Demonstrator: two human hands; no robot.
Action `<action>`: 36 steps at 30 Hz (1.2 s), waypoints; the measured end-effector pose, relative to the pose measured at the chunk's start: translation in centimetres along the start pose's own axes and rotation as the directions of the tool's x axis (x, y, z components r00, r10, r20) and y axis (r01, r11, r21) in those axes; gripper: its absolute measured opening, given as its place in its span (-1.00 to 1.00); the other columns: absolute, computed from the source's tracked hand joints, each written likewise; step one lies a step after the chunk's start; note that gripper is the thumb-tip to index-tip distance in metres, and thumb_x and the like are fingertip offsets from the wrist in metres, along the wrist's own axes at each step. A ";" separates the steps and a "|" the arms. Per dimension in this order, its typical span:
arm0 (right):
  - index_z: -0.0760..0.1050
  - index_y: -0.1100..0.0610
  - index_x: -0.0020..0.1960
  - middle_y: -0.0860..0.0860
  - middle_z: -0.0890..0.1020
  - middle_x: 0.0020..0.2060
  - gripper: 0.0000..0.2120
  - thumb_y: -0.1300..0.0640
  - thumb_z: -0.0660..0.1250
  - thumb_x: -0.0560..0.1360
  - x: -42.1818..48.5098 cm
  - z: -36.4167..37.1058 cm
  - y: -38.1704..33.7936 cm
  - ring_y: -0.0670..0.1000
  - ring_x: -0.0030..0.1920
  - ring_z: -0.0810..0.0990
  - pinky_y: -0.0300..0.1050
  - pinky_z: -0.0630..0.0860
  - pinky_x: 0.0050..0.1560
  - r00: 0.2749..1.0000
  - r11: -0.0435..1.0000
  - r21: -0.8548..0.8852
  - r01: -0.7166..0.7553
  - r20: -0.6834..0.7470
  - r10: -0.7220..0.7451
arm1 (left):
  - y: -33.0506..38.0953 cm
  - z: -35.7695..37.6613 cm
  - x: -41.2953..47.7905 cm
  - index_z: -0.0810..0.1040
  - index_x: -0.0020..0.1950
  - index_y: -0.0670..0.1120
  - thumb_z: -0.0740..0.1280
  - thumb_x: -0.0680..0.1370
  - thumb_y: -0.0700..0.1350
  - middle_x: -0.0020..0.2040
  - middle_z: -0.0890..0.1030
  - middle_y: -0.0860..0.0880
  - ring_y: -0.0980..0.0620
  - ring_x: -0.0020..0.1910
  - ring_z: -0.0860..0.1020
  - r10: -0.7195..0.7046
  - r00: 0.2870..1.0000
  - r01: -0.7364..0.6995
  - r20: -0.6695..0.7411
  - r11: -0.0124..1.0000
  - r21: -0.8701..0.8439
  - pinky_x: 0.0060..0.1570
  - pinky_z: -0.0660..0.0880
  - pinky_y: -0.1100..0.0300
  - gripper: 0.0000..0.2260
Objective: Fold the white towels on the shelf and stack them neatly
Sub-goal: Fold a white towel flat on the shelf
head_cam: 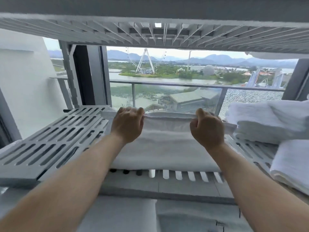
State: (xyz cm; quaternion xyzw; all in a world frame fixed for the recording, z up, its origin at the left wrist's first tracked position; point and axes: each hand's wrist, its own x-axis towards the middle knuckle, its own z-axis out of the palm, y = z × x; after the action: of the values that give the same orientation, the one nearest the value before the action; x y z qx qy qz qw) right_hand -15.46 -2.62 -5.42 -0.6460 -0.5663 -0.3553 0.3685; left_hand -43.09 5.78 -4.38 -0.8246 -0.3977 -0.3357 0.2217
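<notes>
I hold a white towel (167,146) with both hands in the middle of the frame. My left hand (127,125) grips its far edge near the left corner. My right hand (207,131) grips the same edge near the right corner. On both hands the fingers (133,112) are curled tight, and the cloth is pinched inside them. The edge runs straight from one hand to the other.

The towel lies on the gray slotted shelf (50,139). Its long side goes from left to right across the frame. The near edge sits close to the front of the shelf, below my wrists.

At the right of the frame there is a pile of folded towels (270,121). One more folded towel (291,163) lies in front of it.
</notes>
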 end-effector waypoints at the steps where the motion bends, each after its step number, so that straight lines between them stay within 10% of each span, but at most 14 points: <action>1: 0.44 0.15 -0.14 0.09 0.55 -0.39 -0.88 0.17 0.21 0.34 -1.0 -1.1 -0.1 0.16 -0.34 0.55 -0.10 0.37 -0.28 1.000 1.000 -0.018 0.005 -0.003 -0.005 | 0.3 -0.9 -1.2 0.51 0.05 -0.13 0.13 0.65 -0.08 -0.19 0.61 -0.12 -0.17 -0.18 0.56 0.035 0.999 -0.035 0.000 0.999 -0.001 0.05 0.45 -0.04 -0.80; 9: 0.51 0.14 -0.10 0.10 0.64 -0.21 -0.88 0.19 0.29 0.37 -8.6 -6.2 -1.3 0.17 -0.15 0.59 -0.01 0.46 -0.07 0.911 0.997 -0.059 -0.056 0.405 0.075 | 1.8 -4.1 -7.7 0.49 0.19 -0.02 0.17 0.60 -0.05 -0.01 0.57 0.01 -0.04 -0.06 0.58 0.188 0.916 -0.152 0.354 0.980 -0.126 -0.11 0.61 0.04 -0.79; 18: 0.59 0.04 0.23 0.10 0.58 0.09 -0.60 0.30 0.14 0.52 -10.1 -7.5 -0.7 0.17 0.17 0.49 0.08 0.44 0.19 0.838 0.981 -0.152 -0.117 0.515 0.180 | 2.7 -5.6 -11.4 0.56 -0.17 -0.02 0.31 0.61 -0.01 -0.31 0.60 0.05 0.00 -0.37 0.59 0.155 0.978 -0.158 0.137 0.987 0.015 -0.42 0.53 0.17 -0.81; 24: 0.67 0.10 0.13 0.14 0.61 0.00 -0.64 0.35 0.18 0.52 -10.6 -8.3 0.6 0.21 0.12 0.51 0.08 0.48 0.15 0.876 0.984 -0.124 -0.126 0.452 0.169 | 3.0 -5.4 -12.0 0.54 -0.26 0.02 0.08 0.66 0.20 -0.33 0.54 0.10 0.04 -0.38 0.51 -0.091 0.979 0.092 0.183 0.996 0.003 -0.39 0.34 0.22 -0.56; 30: 0.65 0.02 0.19 0.08 0.64 0.08 -0.58 0.33 0.17 0.51 -10.8 -8.4 0.7 0.16 0.18 0.52 0.02 0.43 0.16 0.867 0.973 -0.110 -0.205 0.441 0.232 | 6.4 -5.7 -8.3 0.58 -0.06 -0.13 0.17 0.59 0.27 -0.06 0.59 -0.09 -0.09 -0.11 0.56 -0.386 0.828 0.296 0.407 0.917 0.268 -0.26 0.42 0.12 -0.52; 36: 0.60 0.09 0.28 0.06 0.63 0.25 -0.54 0.37 0.14 0.52 -10.8 -9.1 2.0 0.09 0.30 0.55 0.01 0.45 0.32 0.881 0.975 -0.113 -0.190 0.420 0.220 | 10.7 -5.8 -4.3 0.58 0.26 -0.15 0.24 0.55 -0.22 0.17 0.61 -0.14 -0.13 0.06 0.63 -0.468 0.672 0.157 0.574 0.847 0.508 -0.04 0.62 0.04 -0.69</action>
State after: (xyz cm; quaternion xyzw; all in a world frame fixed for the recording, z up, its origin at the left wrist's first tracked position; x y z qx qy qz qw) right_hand -15.03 -15.84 -10.74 -0.7767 -0.5496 -0.1825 0.2479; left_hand -38.63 -6.29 -4.67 -0.7384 -0.6511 0.0482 0.1688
